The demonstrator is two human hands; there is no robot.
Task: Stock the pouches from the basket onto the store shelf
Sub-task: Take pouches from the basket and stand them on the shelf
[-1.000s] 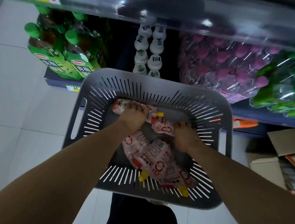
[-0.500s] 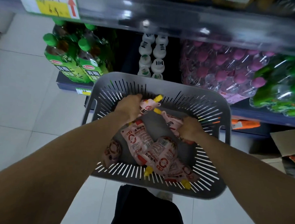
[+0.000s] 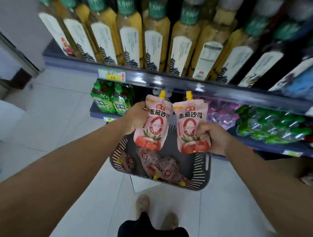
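Observation:
My left hand [image 3: 136, 117] grips a pink tomato-sauce pouch [image 3: 154, 122] with a yellow cap, held upright by its left edge. My right hand [image 3: 215, 138] grips a second, matching pouch [image 3: 191, 125] by its lower right side. Both pouches hang side by side above the grey slotted basket [image 3: 202, 167], which sits on the floor below them. Several more pouches [image 3: 159, 165] lie flat inside the basket. The store shelf edge [image 3: 171, 81] runs just beyond the pouch caps.
The upper shelf carries a row of tall yellow bottles [image 3: 155, 37] with white labels. Below stand green tea bottles [image 3: 109, 102], wrapped packs with purple caps [image 3: 222, 114] and green bottle packs [image 3: 270, 127]. My shoes [image 3: 143, 203] stand on the tiled floor behind the basket.
Both hands have lifted out of the basket, each bringing one pouch up and turning it upright. The view has tilted up, revealing the upper shelf of bottles.

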